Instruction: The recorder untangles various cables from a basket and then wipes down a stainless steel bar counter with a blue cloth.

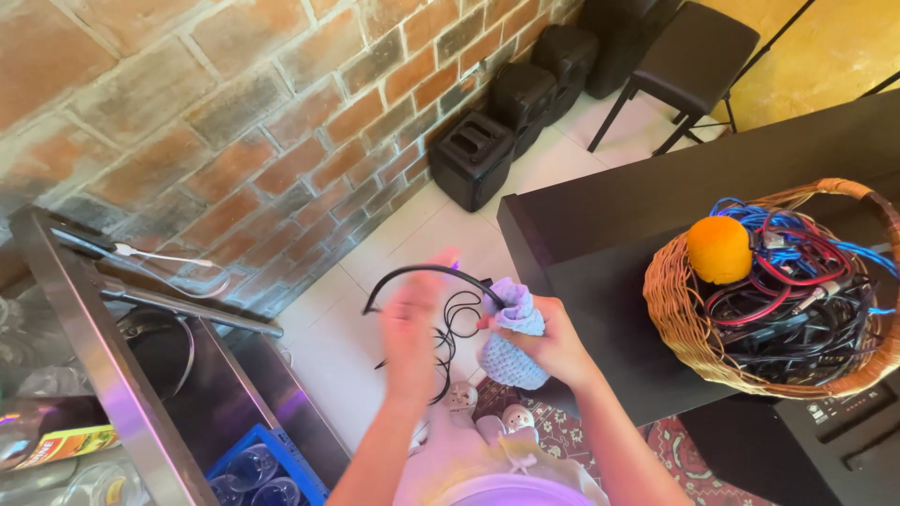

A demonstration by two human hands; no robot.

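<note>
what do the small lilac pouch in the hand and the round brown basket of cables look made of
The small lilac pouch held in the right hand looks like crocheted or knitted yarn: soft, matte, with visible bumpy stitch rows. The round brown basket on the dark table looks like woven wicker or rattan, with interlaced tan strands and a twisted handle; the exact fibre is unclear.

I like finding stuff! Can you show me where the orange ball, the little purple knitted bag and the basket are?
orange ball [719, 248], head view, middle of its round top.
purple knitted bag [511, 354], head view, its lower knitted body under the right hand [553, 339].
basket [677, 323], head view, left woven wall.
</note>
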